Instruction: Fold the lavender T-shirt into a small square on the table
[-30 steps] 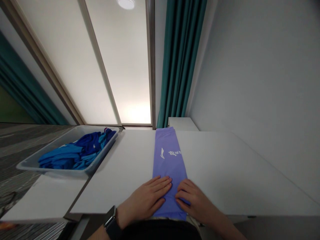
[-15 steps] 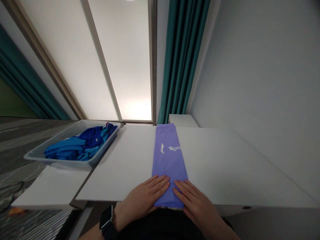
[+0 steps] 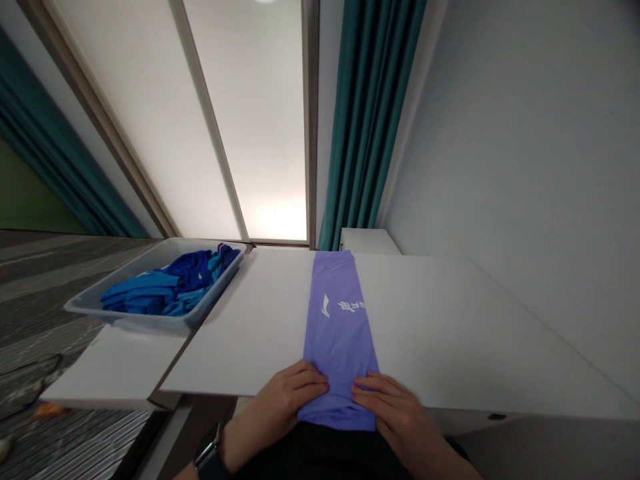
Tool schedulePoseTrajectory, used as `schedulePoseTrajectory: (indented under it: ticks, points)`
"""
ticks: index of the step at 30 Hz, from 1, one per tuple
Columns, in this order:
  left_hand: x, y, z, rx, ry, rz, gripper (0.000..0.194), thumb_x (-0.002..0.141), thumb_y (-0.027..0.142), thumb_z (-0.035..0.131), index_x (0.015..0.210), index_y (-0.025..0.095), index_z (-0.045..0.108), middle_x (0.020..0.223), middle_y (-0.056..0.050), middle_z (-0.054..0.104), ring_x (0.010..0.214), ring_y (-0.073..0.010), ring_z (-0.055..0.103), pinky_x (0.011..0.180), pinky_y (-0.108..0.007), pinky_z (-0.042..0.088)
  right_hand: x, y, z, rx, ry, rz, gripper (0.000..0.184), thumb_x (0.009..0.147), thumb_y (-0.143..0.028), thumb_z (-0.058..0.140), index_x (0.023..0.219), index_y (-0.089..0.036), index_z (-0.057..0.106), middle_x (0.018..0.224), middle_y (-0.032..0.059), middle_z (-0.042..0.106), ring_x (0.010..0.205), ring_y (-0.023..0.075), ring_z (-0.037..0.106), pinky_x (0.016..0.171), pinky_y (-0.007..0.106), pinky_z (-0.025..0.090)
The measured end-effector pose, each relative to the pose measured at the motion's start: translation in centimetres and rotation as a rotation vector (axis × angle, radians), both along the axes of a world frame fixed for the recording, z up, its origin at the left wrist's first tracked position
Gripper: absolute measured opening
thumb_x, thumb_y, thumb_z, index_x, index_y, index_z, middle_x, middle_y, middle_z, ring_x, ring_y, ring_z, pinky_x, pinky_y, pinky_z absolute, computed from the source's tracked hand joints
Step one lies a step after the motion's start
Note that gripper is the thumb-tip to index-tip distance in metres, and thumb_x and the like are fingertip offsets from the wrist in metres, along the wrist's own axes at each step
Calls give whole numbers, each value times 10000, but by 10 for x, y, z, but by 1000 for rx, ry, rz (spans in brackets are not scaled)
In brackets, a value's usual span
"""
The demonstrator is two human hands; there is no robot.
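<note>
A long purple garment (image 3: 340,327), folded into a narrow strip with a white logo, lies lengthwise down the middle of the white table (image 3: 450,333). My left hand (image 3: 287,397) has its fingers curled round the strip's near left edge. My right hand (image 3: 390,407) pinches the near right edge, fingers bent. The near end of the cloth bulges up slightly between both hands at the table's front edge.
A grey tray (image 3: 100,310) with several blue folded garments (image 3: 170,283) stands on a lower white table at the left. Teal curtains (image 3: 370,127) hang behind the table, beside a frosted window. A grey wall runs along the right. A smartwatch is on my left wrist.
Both hands went from lying flat on the cloth's near end to curling round its side edges. They drew back toward me, and the near end has lifted a little.
</note>
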State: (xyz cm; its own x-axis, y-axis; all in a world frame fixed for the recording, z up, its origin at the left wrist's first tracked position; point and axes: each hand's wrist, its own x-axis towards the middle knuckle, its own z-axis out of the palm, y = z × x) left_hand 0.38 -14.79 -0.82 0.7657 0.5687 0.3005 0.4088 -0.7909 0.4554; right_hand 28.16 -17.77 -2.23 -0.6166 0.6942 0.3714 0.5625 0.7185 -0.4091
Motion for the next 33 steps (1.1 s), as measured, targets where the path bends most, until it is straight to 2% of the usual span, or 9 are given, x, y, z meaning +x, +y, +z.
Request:
schedulePoseTrajectory:
  ticks: [3, 6, 9, 14, 17, 21, 24, 29, 33]
  points:
    - [7, 7, 15, -213, -64, 83, 262, 966, 212, 489, 1127, 220, 696, 999, -67, 724, 939, -187, 644, 853, -294, 527, 1, 10, 23, -288, 19, -43, 455, 824, -58, 447, 1138, -242, 720, 1170, 61, 722, 1086, 211, 665, 986, 357, 519]
    - [11, 20, 29, -408, -61, 173, 203, 922, 227, 537, 946, 199, 737, 862, -24, 705, 786, -155, 631, 737, -233, 484, 2, 28, 48, -549, 39, -70, 310, 876, -163, 482, 988, -256, 756, 945, 17, 763, 850, 199, 697, 797, 295, 541]
    - [13, 39, 40, -555, -48, 216, 171, 872, 259, 591, 841, 162, 728, 724, 10, 659, 669, -134, 566, 646, -210, 418, 4, 53, 64, -627, 20, -74, 219, 890, -287, 547, 920, -222, 753, 820, 5, 738, 750, 196, 657, 698, 274, 498]
    - [13, 81, 46, -710, -148, 223, 251, 846, 381, 625, 793, 140, 670, 654, 28, 567, 607, -117, 472, 564, -211, 360, 4, 102, 74, -699, 127, -24, 251, 876, -353, 568, 969, -192, 736, 932, 30, 738, 858, 220, 653, 778, 310, 508]
    - [15, 109, 45, -761, -221, 232, 323, 820, 466, 649, 780, 145, 645, 687, 15, 595, 635, -134, 511, 594, -232, 408, 1, 131, 74, -766, 228, -36, 295, 853, -402, 596, 1020, -194, 723, 1032, 52, 732, 948, 240, 656, 862, 358, 518]
    - [16, 141, 44, -870, -273, 185, 364, 802, 500, 663, 870, 143, 666, 793, -20, 675, 709, -171, 588, 677, -279, 473, -1, 166, 66, -850, 326, -68, 367, 824, -431, 632, 1083, -179, 701, 1068, 80, 725, 968, 240, 662, 878, 379, 526]
    - [16, 159, 41, -829, -244, 227, 393, 794, 506, 664, 905, 129, 687, 819, -43, 696, 712, -183, 605, 655, -280, 474, -3, 187, 56, -858, 342, -98, 361, 841, -389, 610, 1113, -163, 684, 1054, 88, 726, 939, 231, 670, 854, 378, 532]
    - [17, 182, 27, -777, -226, 345, 440, 798, 479, 647, 1035, 112, 697, 805, -49, 700, 635, -160, 584, 566, -251, 432, -9, 207, 42, -647, 245, -100, 273, 862, -267, 542, 1067, -170, 694, 1073, 72, 726, 989, 231, 662, 916, 381, 502]
    - [17, 189, 14, -633, -218, 402, 403, 819, 434, 620, 1057, 119, 701, 832, -56, 704, 668, -165, 585, 594, -256, 433, -15, 209, 32, -505, 109, -217, 276, 889, -256, 518, 1095, -183, 685, 1094, 85, 726, 1007, 239, 667, 934, 381, 489]
